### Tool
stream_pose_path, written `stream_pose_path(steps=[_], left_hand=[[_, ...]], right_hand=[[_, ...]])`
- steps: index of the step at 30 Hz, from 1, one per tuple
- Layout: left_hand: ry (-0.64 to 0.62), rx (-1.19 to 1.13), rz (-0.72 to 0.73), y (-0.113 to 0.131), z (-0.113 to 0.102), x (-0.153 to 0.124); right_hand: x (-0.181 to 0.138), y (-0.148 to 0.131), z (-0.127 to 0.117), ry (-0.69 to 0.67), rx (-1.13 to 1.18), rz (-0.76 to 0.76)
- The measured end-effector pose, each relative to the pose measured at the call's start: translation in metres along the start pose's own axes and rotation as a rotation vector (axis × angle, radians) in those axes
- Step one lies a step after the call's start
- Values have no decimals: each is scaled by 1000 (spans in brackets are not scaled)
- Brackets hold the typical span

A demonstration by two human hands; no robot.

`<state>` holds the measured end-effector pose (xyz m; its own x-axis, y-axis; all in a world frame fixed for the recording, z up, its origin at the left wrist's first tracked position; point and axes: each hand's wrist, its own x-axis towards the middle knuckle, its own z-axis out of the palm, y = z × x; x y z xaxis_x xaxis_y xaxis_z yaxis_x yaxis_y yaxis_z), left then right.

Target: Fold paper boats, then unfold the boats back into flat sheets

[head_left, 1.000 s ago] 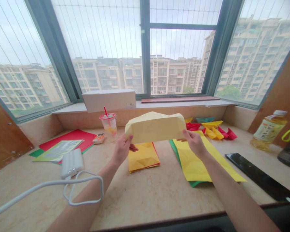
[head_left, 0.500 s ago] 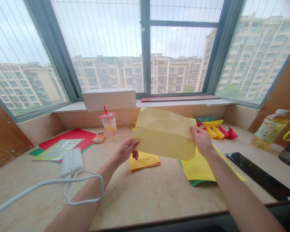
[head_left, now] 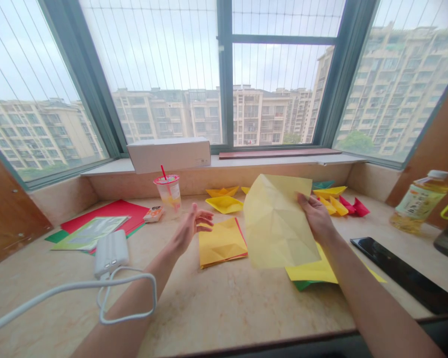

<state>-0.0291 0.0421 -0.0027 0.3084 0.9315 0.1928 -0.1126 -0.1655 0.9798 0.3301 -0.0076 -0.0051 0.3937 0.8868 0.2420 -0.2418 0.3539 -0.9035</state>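
My right hand (head_left: 316, 214) pinches the right edge of a pale yellow, creased sheet of paper (head_left: 276, 223), which hangs tilted above the counter. Fingers apart and holding nothing, my left hand (head_left: 196, 226) hovers to the left of that sheet. Just beside it lies a stack of folded orange-yellow paper (head_left: 222, 243) with a red edge showing. Under my right forearm are bright yellow sheets (head_left: 313, 271) with a green sheet (head_left: 305, 285) beneath. Yellow paper boats (head_left: 224, 204) stand behind the stack, and red folded pieces (head_left: 358, 207) sit at the back right.
A plastic cup with a red straw (head_left: 169, 191) stands near a small orange box (head_left: 153, 214). Left are red sheets (head_left: 115, 214) and a white power bank (head_left: 112, 251) with a looping cable (head_left: 70, 286). Right are a black phone (head_left: 399, 273) and a drink bottle (head_left: 418, 201).
My left hand has let go of the pale yellow sheet and moved slightly left, its fingers opening. The sheet has swung to the right and turned, held now by my right hand alone.
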Motion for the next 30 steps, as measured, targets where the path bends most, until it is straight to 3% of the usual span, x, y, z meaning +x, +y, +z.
stream_pose_path(steps=[5,10,16,23,27,30], left_hand=[[-150,-62,-196,-14,10,-1],[-346,-236,-231,-12,25,-14],[-132,-341,-138,3,32,-21],[119,-180,26,-1,21,-6],[235,-89,-52,0,15,-2],[163,-118,-173,3,13,-2]], right_hand=[[-17,-1,17,-145,11,104],[-29,-1,30,-214,23,186],[-19,9,23,-196,-30,137],[-12,6,12,-180,-88,118],[-12,4,12,-224,-169,92],[-9,5,8,-165,-191,48]])
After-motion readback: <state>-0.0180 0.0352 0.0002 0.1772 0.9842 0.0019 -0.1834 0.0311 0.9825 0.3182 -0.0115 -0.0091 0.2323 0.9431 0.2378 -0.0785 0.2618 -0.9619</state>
